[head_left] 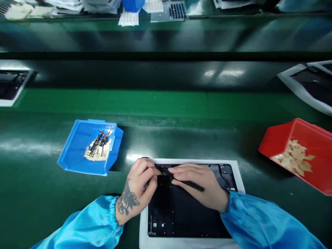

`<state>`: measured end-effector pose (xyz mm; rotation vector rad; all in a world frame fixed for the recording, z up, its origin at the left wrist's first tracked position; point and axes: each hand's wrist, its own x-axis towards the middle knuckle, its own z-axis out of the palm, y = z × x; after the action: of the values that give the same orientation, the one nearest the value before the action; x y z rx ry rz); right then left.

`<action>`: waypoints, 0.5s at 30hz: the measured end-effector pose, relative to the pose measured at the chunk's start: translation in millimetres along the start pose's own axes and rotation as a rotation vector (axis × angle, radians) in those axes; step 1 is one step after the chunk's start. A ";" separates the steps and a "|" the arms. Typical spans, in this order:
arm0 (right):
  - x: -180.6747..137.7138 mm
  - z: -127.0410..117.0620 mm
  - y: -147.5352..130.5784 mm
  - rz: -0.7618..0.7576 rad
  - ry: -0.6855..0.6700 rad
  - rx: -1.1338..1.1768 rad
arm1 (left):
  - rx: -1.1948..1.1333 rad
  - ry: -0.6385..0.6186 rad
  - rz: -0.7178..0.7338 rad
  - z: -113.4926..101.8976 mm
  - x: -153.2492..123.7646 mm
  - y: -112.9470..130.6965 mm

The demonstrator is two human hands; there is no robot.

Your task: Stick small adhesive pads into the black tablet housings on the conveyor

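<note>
Green surface [192, 141] spans full view width, glossy; brighter green strip [155, 103] across it. Green shelf [77, 26] beyond. White light reflections [230, 73] noted.

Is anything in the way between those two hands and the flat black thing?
Nothing visible blocks them. The left hand and right hand are at the far part of the black panel; the right holds a thin dark tool. The blue bin and red bin sit off to the sides.
</note>
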<state>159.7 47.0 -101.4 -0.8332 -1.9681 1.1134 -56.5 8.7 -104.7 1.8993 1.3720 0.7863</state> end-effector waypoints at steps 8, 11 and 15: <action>-7.0 -3.1 -3.0 0.305 0.401 0.002 | 0.192 0.024 0.064 4.8 0.6 -5.6; -8.8 -2.3 -16.8 0.212 0.346 0.027 | 0.217 0.033 0.078 5.3 -0.9 -6.2; -24.4 7.8 -47.8 -0.002 0.162 -0.028 | 0.239 0.069 0.107 4.7 3.0 -7.8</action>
<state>157.5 4.2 -68.3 -0.9077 -1.8532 0.9871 -56.4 12.6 -113.4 2.1630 1.4716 0.7743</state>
